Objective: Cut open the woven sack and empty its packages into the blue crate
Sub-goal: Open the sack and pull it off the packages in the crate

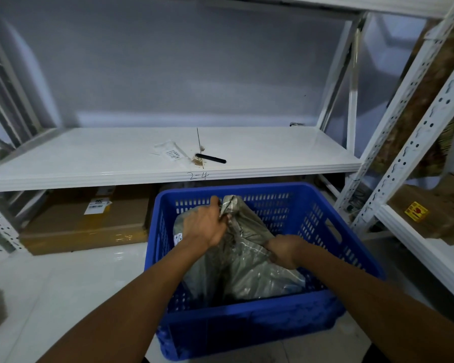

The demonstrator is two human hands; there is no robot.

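Head view, one moment. Left hand (206,225): closed around the bunched top of the sack (243,254), fingers wrapped into the gathered neck near the far wall of the crate. Right hand (282,251): closed on a fold of the same sack lower down and nearer the body, grip tight, fabric puckered under it. Sack: grey-green woven, slumped inside the crate (247,319), neck raised between the two hands, bulk resting on the crate floor toward the near right corner. Crate: blue, slotted walls, standing on the pale floor just before the shelf (116,163). Pen-like black tool (210,158): lying on the shelf, well apart from both hands; whether a cutter, cannot tell. Small clear bag (171,151): beside that tool on the shelf. Cardboard box (89,221): under the shelf, left of the crate. Progress, as judged: sack placed in crate and seemingly being worked open or upended; no cut edge visible, no loose packages seen outside the sack; emptying apparently still to do.
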